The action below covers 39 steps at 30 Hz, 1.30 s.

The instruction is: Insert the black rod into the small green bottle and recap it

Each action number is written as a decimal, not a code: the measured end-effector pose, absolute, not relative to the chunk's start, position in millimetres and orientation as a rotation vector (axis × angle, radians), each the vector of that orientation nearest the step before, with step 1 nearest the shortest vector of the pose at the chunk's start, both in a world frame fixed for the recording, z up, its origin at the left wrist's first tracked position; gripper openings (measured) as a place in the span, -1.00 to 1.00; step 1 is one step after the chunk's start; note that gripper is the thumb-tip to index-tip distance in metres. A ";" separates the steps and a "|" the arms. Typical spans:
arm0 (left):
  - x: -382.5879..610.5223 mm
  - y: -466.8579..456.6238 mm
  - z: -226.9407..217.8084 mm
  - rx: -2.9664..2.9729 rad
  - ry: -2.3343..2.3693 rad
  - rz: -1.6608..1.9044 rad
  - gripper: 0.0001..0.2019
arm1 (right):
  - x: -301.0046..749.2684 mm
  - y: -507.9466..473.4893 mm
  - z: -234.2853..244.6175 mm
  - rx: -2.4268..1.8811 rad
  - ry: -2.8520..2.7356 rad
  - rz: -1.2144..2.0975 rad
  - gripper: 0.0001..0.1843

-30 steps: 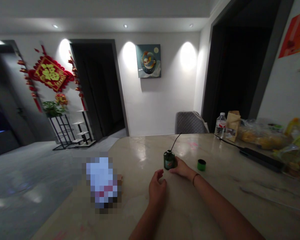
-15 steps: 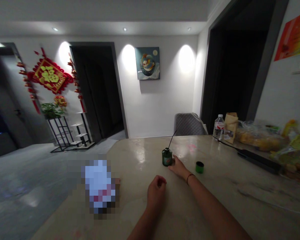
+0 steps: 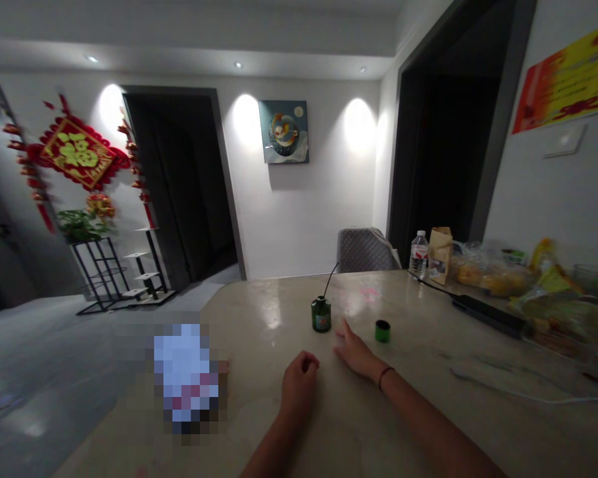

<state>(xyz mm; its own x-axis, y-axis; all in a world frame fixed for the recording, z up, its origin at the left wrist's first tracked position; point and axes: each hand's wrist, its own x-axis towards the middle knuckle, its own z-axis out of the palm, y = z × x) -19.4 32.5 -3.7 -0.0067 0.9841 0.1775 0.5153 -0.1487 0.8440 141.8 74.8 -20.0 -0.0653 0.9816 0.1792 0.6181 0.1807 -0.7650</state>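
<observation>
My right hand (image 3: 355, 355) lies open, fingers spread, on the marble tabletop (image 3: 259, 318), holding nothing, near a dark green bottle (image 3: 321, 315) with a thin black wire rising from it. My left hand (image 3: 299, 384) curls in a loose fist. A small green cap (image 3: 382, 330) stands just past my right fingertips.

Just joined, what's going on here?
A person stands at a pale polished table with both bare hands holding nothing. The right hand lies open just beside a small green bottle, apparently not touching it. The bottle stands upright with a thin black tube rising from its top. A short green cylinder stands to its right. The left hand is curled into a loose fist, nearer the person.
</observation>
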 end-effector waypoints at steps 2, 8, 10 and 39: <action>-19.1 31.5 -2.8 1.725 1.566 1.089 -0.86 | 145.2 64.4 -17.9 -1.531 -1.833 0.614 -0.13; -20.8 23.5 5.8 1.988 1.776 1.030 -0.45 | 153.4 37.4 -5.3 -1.669 -2.187 0.035 -0.22; -23.9 22.8 8.6 2.206 1.860 0.795 -0.40 | 157.4 32.4 -2.2 -1.723 -2.293 -0.178 -0.20; -39.2 19.4 8.5 2.328 1.706 0.725 -0.77 | 143.6 153.9 58.3 -1.587 -1.837 0.290 -0.60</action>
<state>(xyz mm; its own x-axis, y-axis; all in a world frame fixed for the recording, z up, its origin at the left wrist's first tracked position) -39.2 19.4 8.5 0.2294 0.9310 0.2840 0.8505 -0.3336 0.4067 143.6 153.9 58.3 -0.0225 0.9378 0.3465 0.7856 0.2310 -0.5740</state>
